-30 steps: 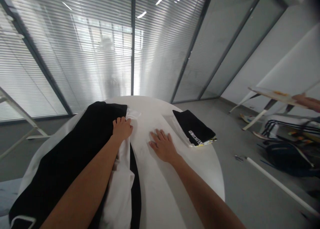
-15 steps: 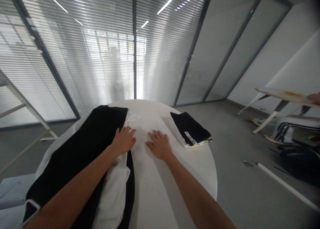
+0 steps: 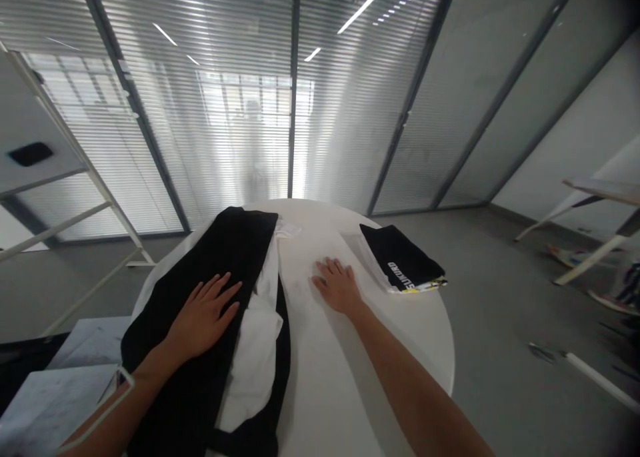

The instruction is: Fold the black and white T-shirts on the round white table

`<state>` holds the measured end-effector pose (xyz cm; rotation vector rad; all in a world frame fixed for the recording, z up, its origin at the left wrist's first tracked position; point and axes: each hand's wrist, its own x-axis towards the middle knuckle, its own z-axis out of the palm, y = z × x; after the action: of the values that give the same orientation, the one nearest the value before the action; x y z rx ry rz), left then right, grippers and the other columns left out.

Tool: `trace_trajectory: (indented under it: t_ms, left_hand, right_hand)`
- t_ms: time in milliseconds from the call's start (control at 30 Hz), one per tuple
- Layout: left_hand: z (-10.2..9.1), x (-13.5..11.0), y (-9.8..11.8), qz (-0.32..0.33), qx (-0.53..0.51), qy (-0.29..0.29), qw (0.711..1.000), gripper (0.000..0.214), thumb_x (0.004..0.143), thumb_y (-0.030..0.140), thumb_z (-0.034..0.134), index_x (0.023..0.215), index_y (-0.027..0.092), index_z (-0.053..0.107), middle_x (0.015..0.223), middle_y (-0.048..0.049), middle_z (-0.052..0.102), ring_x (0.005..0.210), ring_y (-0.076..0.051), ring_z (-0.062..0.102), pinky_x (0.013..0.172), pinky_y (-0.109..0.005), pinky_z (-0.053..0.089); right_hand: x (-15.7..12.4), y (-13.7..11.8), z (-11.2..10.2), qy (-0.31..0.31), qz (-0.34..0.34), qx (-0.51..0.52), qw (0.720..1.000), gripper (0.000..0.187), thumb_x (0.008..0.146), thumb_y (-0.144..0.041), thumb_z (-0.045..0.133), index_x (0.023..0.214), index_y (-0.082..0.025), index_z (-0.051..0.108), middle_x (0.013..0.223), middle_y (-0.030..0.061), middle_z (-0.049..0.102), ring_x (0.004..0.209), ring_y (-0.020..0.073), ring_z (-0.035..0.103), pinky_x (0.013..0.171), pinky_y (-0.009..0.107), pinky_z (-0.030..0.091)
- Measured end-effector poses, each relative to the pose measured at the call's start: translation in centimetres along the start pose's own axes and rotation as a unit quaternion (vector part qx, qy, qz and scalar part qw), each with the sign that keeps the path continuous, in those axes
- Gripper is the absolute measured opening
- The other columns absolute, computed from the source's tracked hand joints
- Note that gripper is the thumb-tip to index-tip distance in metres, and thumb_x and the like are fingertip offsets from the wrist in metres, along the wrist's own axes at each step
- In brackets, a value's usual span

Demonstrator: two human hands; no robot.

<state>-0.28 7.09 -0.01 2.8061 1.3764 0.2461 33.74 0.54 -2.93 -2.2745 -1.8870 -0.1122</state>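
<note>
A black garment with a white lining (image 3: 235, 257) lies stretched along the left half of a round white table (image 3: 425, 324). My left hand (image 3: 205, 314) rests flat on the black cloth, fingers stretched out and pointing away from me. My right hand (image 3: 339, 285) lies flat, fingers apart, on the white cloth in the middle of the table. A folded black garment with white lettering (image 3: 403, 266) sits at the table's right side, just beyond my right hand and apart from it.
Glass walls with blinds (image 3: 280, 110) stand behind the table. A white metal frame (image 3: 85, 197) rises at the left. At the far right is a tilted white table (image 3: 600, 197), and a white pole (image 3: 595, 377) lies on the grey floor.
My left hand has slid back and to the left, from the garment's white edge onto the black cloth, and now lies flat. The right hand has stayed in place. The view has turned left.
</note>
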Motion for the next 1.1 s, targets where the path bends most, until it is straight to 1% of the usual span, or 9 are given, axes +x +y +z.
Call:
trace_trajectory:
  t_ms: [167,267,400,533,700,867,933,1033,1100]
  left_hand:
    - [-1.0,0.1,-0.1,-0.098,-0.018,0.029,0.995,0.057,0.092,0.047,0.039,0.143,0.024,0.048,0.147,-0.0095,0.048,0.134,-0.028,0.044,0.111,-0.044,0.032]
    - [-1.8,0.0,-1.6,-0.179,-0.016,0.037,0.983,0.070,0.086,0.058,0.043,0.143,0.017,0.045,0.135,-0.0161,0.056,0.125,-0.035,0.050,0.103,-0.048,0.038]
    - [-2.8,-0.2,-4.2,-0.239,-0.007,0.009,0.971,0.069,0.083,0.071,0.035,0.117,0.018,0.064,0.116,-0.0187,0.063,0.113,-0.040,0.056,0.095,-0.052,0.041]
    - [-3.1,-0.5,-7.0,-0.298,0.037,0.003,0.954,0.073,0.084,0.073,0.026,0.104,0.015,0.066,0.107,-0.0236,0.062,0.107,-0.045,0.056,0.087,-0.054,0.043]
    - [-1.9,-0.7,-9.6,-0.234,0.026,-0.059,0.970,0.048,0.091,0.048,0.030,0.097,0.015,0.065,0.094,-0.0205,0.064,0.092,-0.037,0.064,0.082,-0.047,0.046]
    - [-2.0,0.3,-9.4,-0.188,0.022,-0.053,0.980,0.039,0.091,0.037,0.030,0.090,0.015,0.063,0.090,-0.0183,0.064,0.092,-0.033,0.064,0.087,-0.044,0.046]
    - [-2.5,0.7,-9.0,-0.202,0.007,-0.028,0.979,0.039,0.091,0.038,0.030,0.093,0.016,0.062,0.090,-0.0163,0.065,0.098,-0.032,0.063,0.090,-0.042,0.046]
    - [-3.3,1.0,-8.8,-0.269,0.003,0.022,0.963,0.046,0.088,0.047,0.036,0.110,0.014,0.059,0.099,-0.0178,0.066,0.114,-0.037,0.056,0.090,-0.042,0.046]
    - [-3.4,1.1,-9.1,-0.302,-0.008,0.012,0.953,0.056,0.087,0.053,0.036,0.120,0.012,0.055,0.106,-0.0207,0.066,0.114,-0.040,0.057,0.088,-0.045,0.047]
  right_hand:
    - [-0.1,-0.2,-0.1,-0.004,0.013,-0.003,1.000,0.055,0.099,-0.051,0.029,0.146,-0.025,0.042,0.155,0.0110,0.034,0.143,0.0303,0.027,0.112,0.055,0.018]
    - [-0.2,-0.2,-0.1,0.003,0.011,-0.002,1.000,0.055,0.099,-0.051,0.029,0.145,-0.024,0.043,0.155,0.0106,0.036,0.143,0.0292,0.028,0.113,0.053,0.019]
    - [-0.1,-0.3,-0.2,0.011,0.014,0.000,1.000,0.053,0.099,-0.051,0.031,0.142,-0.026,0.046,0.154,0.0092,0.038,0.142,0.0285,0.030,0.112,0.051,0.021]
    - [0.0,-0.3,-0.2,0.005,0.022,-0.002,1.000,0.052,0.098,-0.051,0.033,0.143,-0.027,0.046,0.154,0.0084,0.038,0.142,0.0277,0.030,0.113,0.051,0.021]
    - [0.1,-0.2,-0.1,0.008,0.021,0.006,1.000,0.051,0.098,-0.051,0.034,0.142,-0.028,0.047,0.153,0.0072,0.039,0.142,0.0268,0.031,0.113,0.050,0.020]
    - [0.1,-0.1,0.2,0.015,0.019,0.002,1.000,0.051,0.098,-0.051,0.034,0.141,-0.027,0.047,0.153,0.0071,0.039,0.142,0.0271,0.031,0.113,0.050,0.020]
    - [0.1,-0.1,0.3,0.019,0.017,0.000,1.000,0.051,0.098,-0.050,0.034,0.142,-0.027,0.047,0.153,0.0074,0.039,0.141,0.0275,0.031,0.113,0.050,0.021]
    - [0.1,-0.1,0.2,0.018,0.017,0.004,1.000,0.051,0.098,-0.051,0.035,0.141,-0.027,0.047,0.153,0.0071,0.040,0.141,0.0275,0.032,0.113,0.050,0.021]
    - [0.1,-0.1,0.0,0.015,0.017,0.006,1.000,0.051,0.098,-0.051,0.035,0.141,-0.028,0.047,0.153,0.0069,0.040,0.141,0.0273,0.031,0.113,0.050,0.021]
